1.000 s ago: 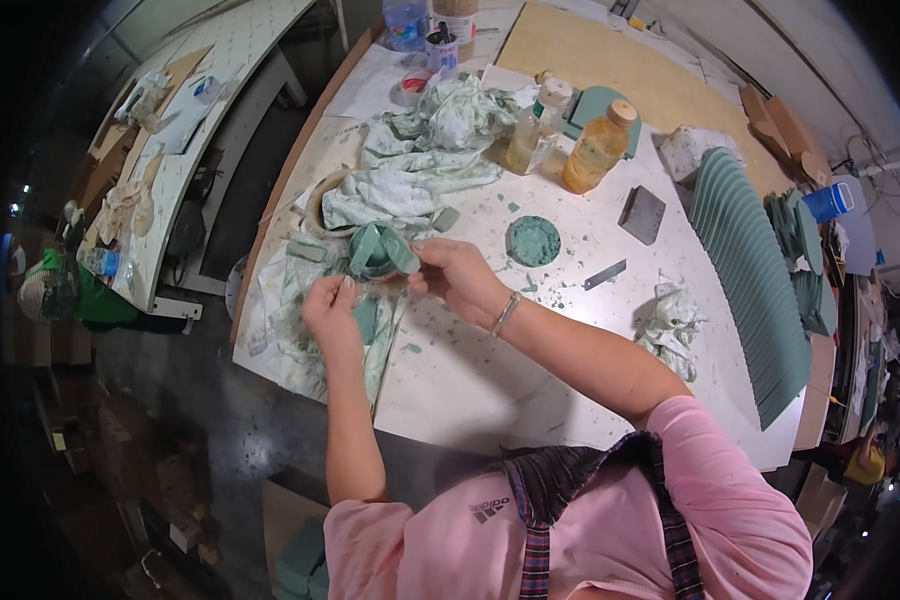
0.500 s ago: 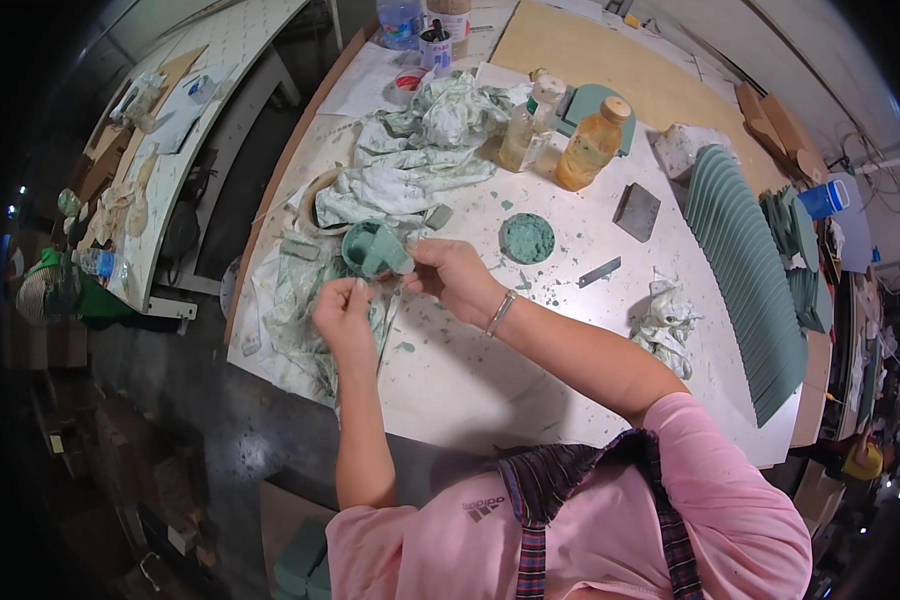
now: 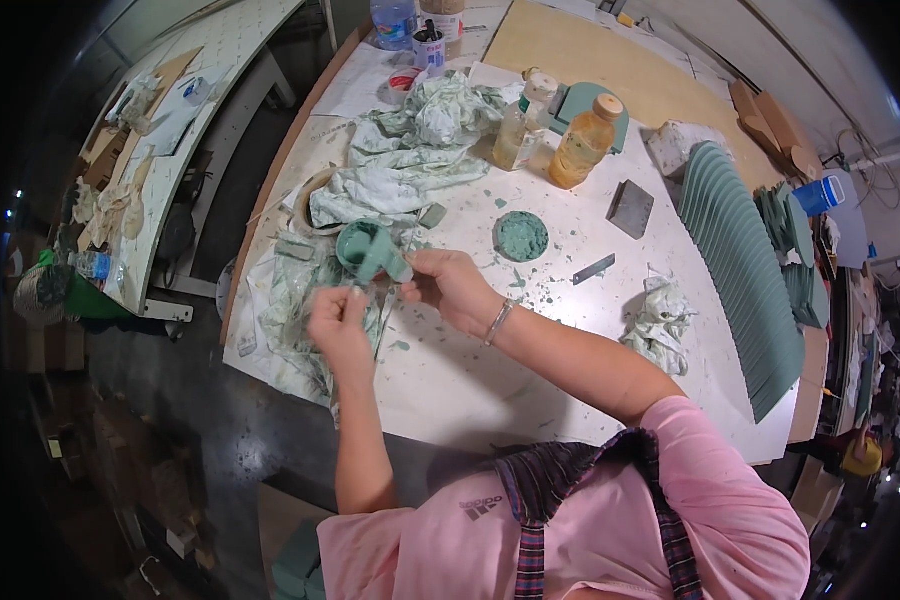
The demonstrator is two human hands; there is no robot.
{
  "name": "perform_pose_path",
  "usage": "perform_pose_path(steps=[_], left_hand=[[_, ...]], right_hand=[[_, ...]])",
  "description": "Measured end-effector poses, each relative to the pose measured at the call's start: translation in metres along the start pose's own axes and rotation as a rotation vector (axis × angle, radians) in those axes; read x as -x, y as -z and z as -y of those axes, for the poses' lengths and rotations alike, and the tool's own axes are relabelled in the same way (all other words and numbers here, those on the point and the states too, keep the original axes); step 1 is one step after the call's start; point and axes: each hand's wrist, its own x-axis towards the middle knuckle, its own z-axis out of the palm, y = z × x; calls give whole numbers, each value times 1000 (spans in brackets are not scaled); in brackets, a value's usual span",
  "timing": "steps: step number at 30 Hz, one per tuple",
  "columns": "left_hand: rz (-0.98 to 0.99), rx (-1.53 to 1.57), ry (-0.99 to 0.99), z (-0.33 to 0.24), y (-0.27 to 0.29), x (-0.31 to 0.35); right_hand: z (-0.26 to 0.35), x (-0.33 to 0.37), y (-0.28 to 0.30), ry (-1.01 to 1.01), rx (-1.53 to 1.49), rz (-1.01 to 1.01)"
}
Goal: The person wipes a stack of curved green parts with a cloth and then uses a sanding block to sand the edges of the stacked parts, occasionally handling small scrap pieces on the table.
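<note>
My right hand grips a small green piece with rounded arms by its near end. Slightly blurred, the piece is held over a round green-smeared cup on the left side of the table. My left hand is closed just below and left of the piece, fingertips pinched together; whatever they hold, if anything, does not show. Under it lies a crumpled, green-stained plastic sheet. To the right sits a round dish of crumbly green paste, with a flat metal blade beside it.
Stained cloths are heaped behind the cup. Beyond the dish stand a cloudy bottle and an orange-stained bottle. A grey block and a crumpled rag lie rightward, near a long row of green panels.
The green piece has tilted slightly in my right hand. My left hand has drawn a little down and away from it. The whole view has shifted slightly.
</note>
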Motion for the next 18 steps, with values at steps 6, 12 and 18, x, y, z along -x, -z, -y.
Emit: perform_pose_path(steps=[6, 12, 18], left_hand=[[-27, -35, 61, -2, -8, -7], [206, 3, 86, 18, -54, 8], [405, 15, 132, 49, -126, 24]], right_hand=[[5, 14, -2, -15, 26, 10], [12, 63, 56, 15, -25, 77], [15, 157, 119, 94, -115, -135]])
